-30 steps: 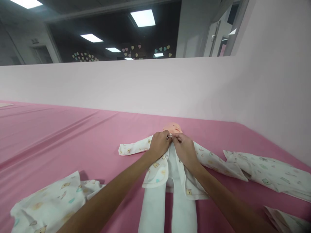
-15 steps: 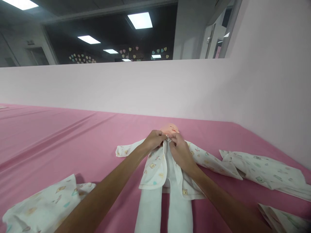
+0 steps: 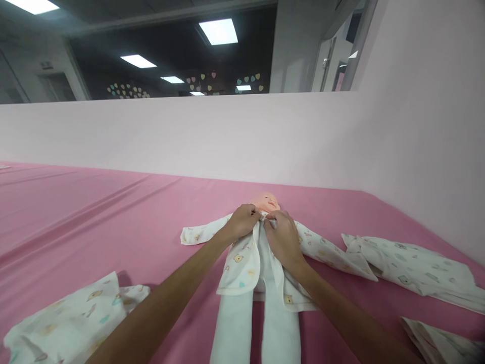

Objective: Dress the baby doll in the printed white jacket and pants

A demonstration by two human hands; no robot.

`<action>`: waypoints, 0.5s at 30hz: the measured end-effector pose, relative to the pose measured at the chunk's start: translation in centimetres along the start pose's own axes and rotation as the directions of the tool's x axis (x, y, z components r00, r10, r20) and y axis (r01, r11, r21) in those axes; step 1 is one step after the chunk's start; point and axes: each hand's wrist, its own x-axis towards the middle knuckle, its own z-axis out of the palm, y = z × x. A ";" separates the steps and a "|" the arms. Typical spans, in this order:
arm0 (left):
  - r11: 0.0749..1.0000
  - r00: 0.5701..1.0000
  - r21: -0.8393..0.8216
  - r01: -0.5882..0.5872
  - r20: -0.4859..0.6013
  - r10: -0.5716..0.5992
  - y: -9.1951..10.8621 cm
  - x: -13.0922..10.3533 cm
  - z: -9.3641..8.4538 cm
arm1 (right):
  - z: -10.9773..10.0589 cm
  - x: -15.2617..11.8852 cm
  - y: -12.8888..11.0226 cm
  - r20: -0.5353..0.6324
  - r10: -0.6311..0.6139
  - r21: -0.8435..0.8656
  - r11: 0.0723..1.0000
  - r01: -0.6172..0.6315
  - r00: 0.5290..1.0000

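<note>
Hands are meeting at the doll's neck, on the pink bench. The left hand is curling shut on the left collar edge of the printed jacket, and the right hand is pinching the right edge against it, fingertips touching just below the chin. Compared with a second ago, the two hands are sitting closer together and the collar gap is looking narrower, so the top fastening seems to be closing; lower down the jacket is still hanging open over the white trousers. Other printed clothes are lying near left and to the right.
</note>
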 end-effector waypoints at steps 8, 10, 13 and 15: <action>0.985 0.996 -0.160 0.068 0.068 -0.057 0.2 -0.5 -0.6 | -0.1 0.3 0.3 0.034 -0.148 0.139 0.980 0.142 0.988; 0.979 0.994 -0.184 0.089 0.081 -0.075 0.3 -0.5 -0.7 | -0.1 0.4 0.3 0.040 -0.147 0.152 0.979 0.140 0.988; 0.971 0.990 -0.211 0.114 0.110 -0.092 0.4 -0.6 -0.9 | -0.1 0.4 0.3 0.051 -0.145 0.159 0.978 0.135 0.988; 0.970 0.989 -0.209 0.123 0.107 -0.102 0.6 -0.7 -0.9 | -0.1 0.4 0.3 0.054 -0.144 0.170 0.976 0.133 0.988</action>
